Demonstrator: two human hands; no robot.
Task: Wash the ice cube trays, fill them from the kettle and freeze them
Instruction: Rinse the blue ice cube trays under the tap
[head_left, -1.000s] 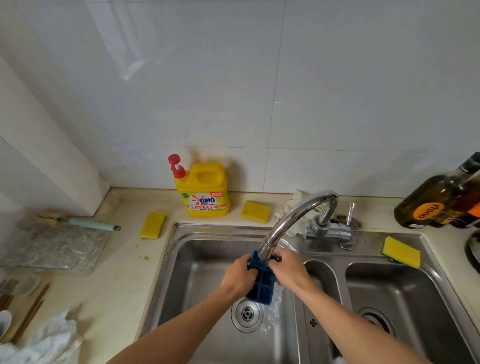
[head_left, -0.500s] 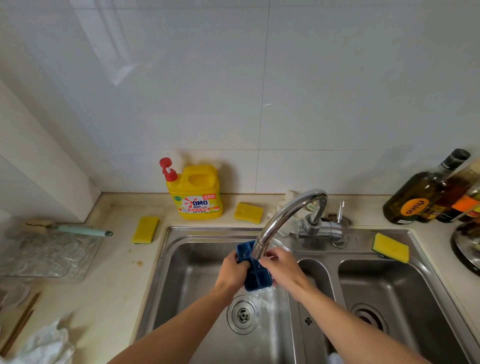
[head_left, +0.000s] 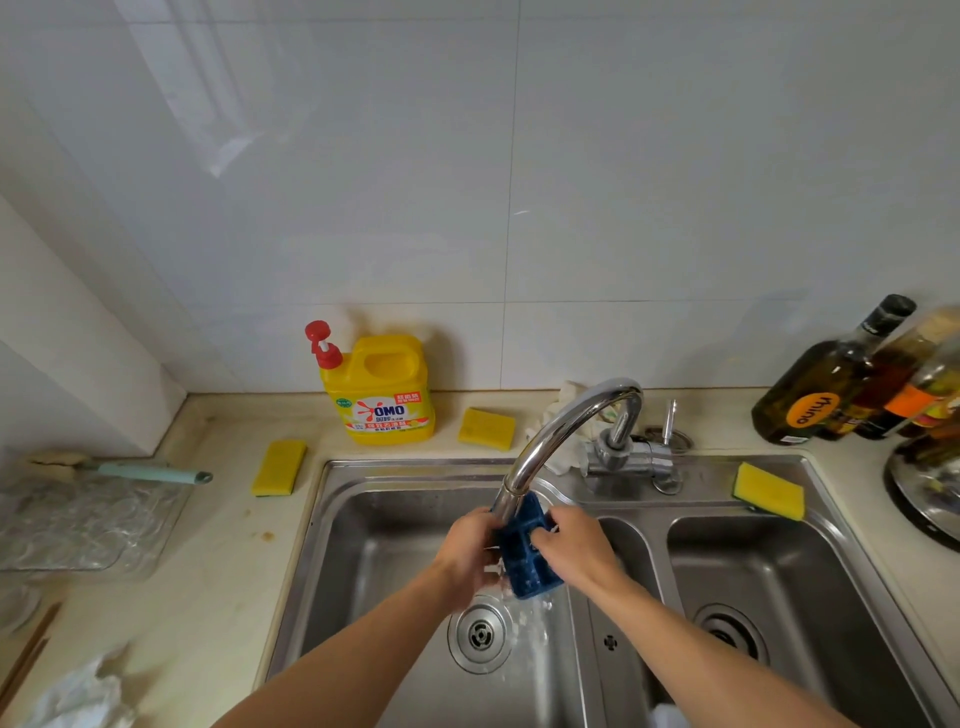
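A blue ice cube tray (head_left: 525, 555) sits between both hands under the faucet spout (head_left: 550, 447). The left hand (head_left: 467, 553) grips its left edge. The right hand (head_left: 571, 545) pinches its right edge, with water splashing beneath them.

Detergent jug (head_left: 382, 395), three sponges (head_left: 279, 466), oil bottles (head_left: 826, 379)

Two bare forearms, bare left hand (head_left: 467, 551) and right hand (head_left: 571, 545)

The tray (head_left: 527, 558) is dark blue. The soap jug (head_left: 387, 395) is yellow with a red pump. The sponges (head_left: 279, 466) are yellow too. The sink (head_left: 415, 466) is shiny silver, the counter (head_left: 223, 545) is cream, and the wall (head_left: 363, 182) is white.
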